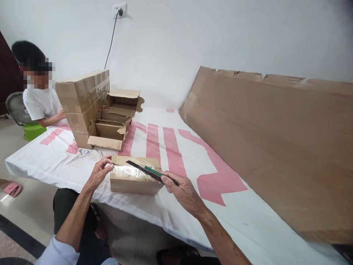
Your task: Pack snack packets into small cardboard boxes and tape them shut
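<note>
A closed cardboard box (135,184) lies near the table's front edge, with shiny clear tape along its top seam. My left hand (99,171) grips the box's left end, fingers and thumb bent at its upper corner. My right hand (179,189) is closed around a utility knife (149,172) with a green and black handle. Its dark blade is extended, pointing left above the taped seam. Whether the blade touches the tape I cannot tell.
Taped boxes (82,95) are stacked at the left. Beside them stand open boxes (109,130) with raised flaps. A large cardboard sheet (264,140) leans against the wall at right. A person (44,99) is beyond the stack. A white and pink cloth (176,147) covers the table.
</note>
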Tool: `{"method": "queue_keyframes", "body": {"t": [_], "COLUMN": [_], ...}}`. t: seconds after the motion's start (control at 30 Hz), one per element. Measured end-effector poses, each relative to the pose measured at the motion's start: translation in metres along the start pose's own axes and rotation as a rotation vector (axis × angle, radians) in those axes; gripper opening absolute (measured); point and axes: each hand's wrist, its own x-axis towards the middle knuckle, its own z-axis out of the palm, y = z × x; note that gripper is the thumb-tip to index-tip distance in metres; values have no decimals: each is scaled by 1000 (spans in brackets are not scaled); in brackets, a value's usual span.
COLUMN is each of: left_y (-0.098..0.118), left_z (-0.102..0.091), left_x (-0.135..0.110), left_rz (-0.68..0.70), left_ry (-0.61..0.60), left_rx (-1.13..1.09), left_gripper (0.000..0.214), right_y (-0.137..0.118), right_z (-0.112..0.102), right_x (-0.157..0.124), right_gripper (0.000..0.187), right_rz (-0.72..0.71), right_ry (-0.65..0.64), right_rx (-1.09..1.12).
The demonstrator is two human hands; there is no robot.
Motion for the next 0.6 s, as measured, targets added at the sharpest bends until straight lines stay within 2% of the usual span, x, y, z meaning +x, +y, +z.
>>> {"method": "queue_keyframes", "body": {"t": [0.17,0.23,0.3,0.37,0.5,0.6], "left_y": [-15,-23,-30,-35,-38,-44], "left_z": [0,-9,-28,-57,-121,-146], "left_x": [2,8,19,35,65,79], "left_rz": [23,33,-11,-102,-219,-292], "left_ry": [-25,-17,58,189,384,403], "left_rx": [-3,98,343,623,854,955], "left_gripper": [40,37,33,28,18,18], "right_y": [1,3,6,7,3,0], "right_z": [1,1,1,-1,0,10], "right_x": [1,0,0,2,12,23], "right_gripper": [52,53,55,55,45,36], "right_rz": [20,42,72,87,36,-81], "right_ry": [11,19,48,116,278,284], "right_rx": [1,15,30,28,-34,-134]}}
